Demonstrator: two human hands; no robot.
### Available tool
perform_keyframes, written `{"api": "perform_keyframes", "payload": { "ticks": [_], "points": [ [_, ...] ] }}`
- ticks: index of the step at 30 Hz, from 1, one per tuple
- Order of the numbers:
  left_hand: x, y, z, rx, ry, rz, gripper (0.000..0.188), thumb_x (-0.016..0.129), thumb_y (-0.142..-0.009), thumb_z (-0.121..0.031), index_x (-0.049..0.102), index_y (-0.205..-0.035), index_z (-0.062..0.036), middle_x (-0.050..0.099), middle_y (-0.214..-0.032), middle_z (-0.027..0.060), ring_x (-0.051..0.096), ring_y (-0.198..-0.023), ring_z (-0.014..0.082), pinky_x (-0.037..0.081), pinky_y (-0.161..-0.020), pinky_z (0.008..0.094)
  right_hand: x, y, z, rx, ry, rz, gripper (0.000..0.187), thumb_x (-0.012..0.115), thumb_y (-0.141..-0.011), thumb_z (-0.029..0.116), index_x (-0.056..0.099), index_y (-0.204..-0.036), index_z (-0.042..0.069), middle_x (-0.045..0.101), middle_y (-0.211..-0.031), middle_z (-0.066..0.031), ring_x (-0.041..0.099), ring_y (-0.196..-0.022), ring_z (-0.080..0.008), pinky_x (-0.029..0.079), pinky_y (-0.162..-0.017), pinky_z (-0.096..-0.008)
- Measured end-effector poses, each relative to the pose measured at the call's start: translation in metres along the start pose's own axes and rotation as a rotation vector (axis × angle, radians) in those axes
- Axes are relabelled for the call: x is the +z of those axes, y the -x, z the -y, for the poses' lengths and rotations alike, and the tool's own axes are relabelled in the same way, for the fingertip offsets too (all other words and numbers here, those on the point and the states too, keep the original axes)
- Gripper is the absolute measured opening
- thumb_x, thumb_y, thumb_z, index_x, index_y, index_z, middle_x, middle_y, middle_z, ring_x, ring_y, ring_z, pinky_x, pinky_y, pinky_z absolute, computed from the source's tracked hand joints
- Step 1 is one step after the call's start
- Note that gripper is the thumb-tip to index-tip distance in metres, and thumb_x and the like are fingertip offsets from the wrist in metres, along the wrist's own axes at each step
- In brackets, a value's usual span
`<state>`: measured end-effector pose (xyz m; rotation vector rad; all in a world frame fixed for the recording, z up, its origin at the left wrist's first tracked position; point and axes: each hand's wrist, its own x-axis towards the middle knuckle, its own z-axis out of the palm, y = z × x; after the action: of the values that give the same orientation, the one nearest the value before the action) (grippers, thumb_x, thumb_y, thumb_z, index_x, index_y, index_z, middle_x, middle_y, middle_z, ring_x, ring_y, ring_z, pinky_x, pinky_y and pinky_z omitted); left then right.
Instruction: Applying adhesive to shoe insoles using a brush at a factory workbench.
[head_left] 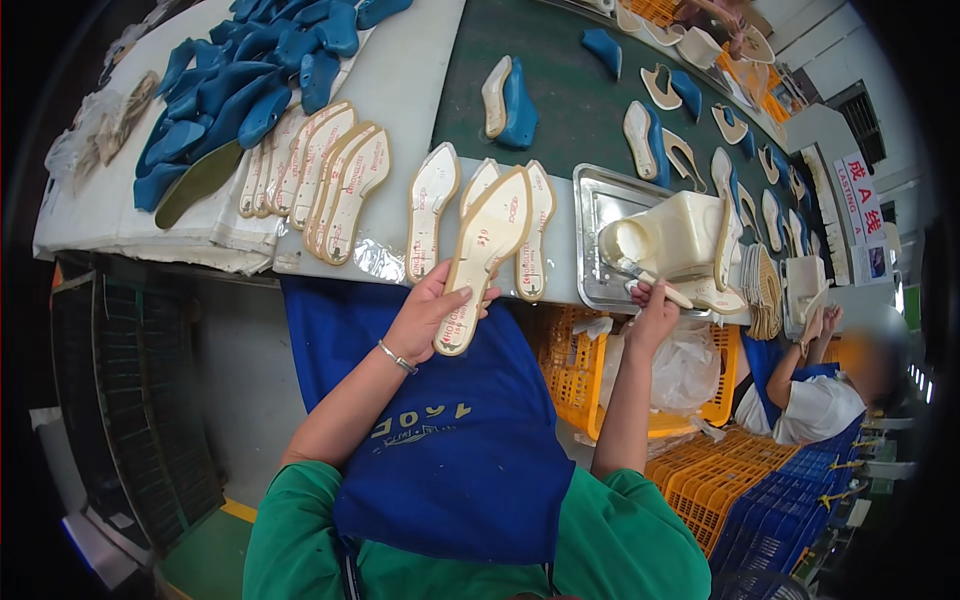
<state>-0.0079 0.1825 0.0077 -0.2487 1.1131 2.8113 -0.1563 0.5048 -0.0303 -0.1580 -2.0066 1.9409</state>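
Note:
My left hand [430, 315] grips a pale shoe insole [490, 235] by its heel end, thumb on top. The insole's broad toe points away from me, over the table edge. My right hand [655, 320] is closed around the handle of a brush [678, 295]. The brush's tip is at the mouth of a white plastic jug [685, 235] lying on its side, with white paste in its opening. The jug rests in a shallow metal tray [586, 285]. Behind the held insole lie a few more insoles [433, 205], side by side on the wet table top.
Overlapping insoles [345, 190] fan out at left, beside a heap of blue shoe lasts [235, 85]. Lasts with insoles [510, 105] sit on the green belt [560, 110]. A yellow crate [575, 385] stands under the table. At right, a co-worker [820, 400] works by stacked crates [700, 480].

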Motion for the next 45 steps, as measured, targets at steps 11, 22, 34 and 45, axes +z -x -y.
{"api": "perform_keyframes", "payload": {
  "ticks": [11,22,34,45],
  "points": [
    [0.000,0.011,0.003,0.004,-0.108,0.009,0.046,0.051,-0.096,-0.002,0.040,-0.140,-0.0007,0.058,-0.130,0.0139,0.063,-0.114,0.0229,0.056,-0.086,0.0289,0.104,0.061,0.116,-0.304,-0.042,0.631,0.015,0.052,-0.098,0.010,0.058,-0.102,-0.002,0.063,-0.087,-0.0086,0.062,-0.074,-0.0156,0.051,-0.070,-0.0280],
    [-0.008,0.023,-0.008,-0.014,-0.181,0.073,0.050,0.051,-0.096,-0.003,0.038,-0.144,-0.0004,0.059,-0.129,0.0135,0.063,-0.114,0.0219,0.053,-0.087,0.0295,0.134,0.018,0.131,-0.692,0.302,0.671,0.006,0.062,-0.089,0.006,0.064,-0.092,0.000,0.063,-0.080,-0.0130,0.062,-0.068,-0.0228,0.048,-0.064,-0.0295],
    [-0.010,0.026,-0.016,-0.042,-0.199,0.086,0.048,0.052,-0.095,-0.003,0.040,-0.142,0.0004,0.059,-0.129,0.0138,0.062,-0.115,0.0228,0.053,-0.088,0.0297,0.146,0.004,0.132,-0.532,0.300,0.692,0.009,0.060,-0.092,0.007,0.063,-0.092,-0.001,0.065,-0.086,-0.0116,0.062,-0.078,-0.0157,0.049,-0.069,-0.0280],
    [-0.013,0.027,-0.019,-0.045,-0.218,0.122,0.048,0.052,-0.095,-0.004,0.041,-0.142,0.0001,0.059,-0.130,0.0137,0.062,-0.116,0.0229,0.053,-0.089,0.0303,0.153,0.012,0.145,-0.479,0.259,0.750,0.012,0.058,-0.095,0.015,0.061,-0.093,0.003,0.064,-0.085,-0.0077,0.061,-0.077,-0.0112,0.048,-0.069,-0.0249]
  ]
}}
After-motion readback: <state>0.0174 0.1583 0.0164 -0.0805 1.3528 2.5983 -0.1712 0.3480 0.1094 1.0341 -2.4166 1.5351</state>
